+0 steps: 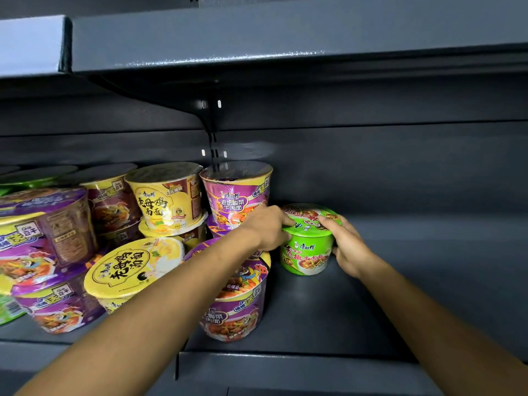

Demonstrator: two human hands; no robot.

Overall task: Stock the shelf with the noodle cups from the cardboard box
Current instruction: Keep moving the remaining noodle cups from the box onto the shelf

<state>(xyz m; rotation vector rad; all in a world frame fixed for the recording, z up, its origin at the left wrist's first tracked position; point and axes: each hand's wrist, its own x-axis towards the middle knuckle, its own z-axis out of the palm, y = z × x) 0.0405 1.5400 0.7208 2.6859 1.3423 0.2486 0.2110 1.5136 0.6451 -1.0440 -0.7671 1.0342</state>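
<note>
Both hands (268, 227) (347, 244) grip green noodle cup (308, 250) on shelf (328, 310); purple cups (237, 195) stacked just left

- The single head-worn view looks forward and slightly down into a dark grey metal shelf (328, 310) from close range.
- The underside of the dark grey upper shelf board (257, 38) fills the top of the view.
- Both forearms reach in from the bottom edge.
- Wide-angle bending curves the shelf edges.
</note>
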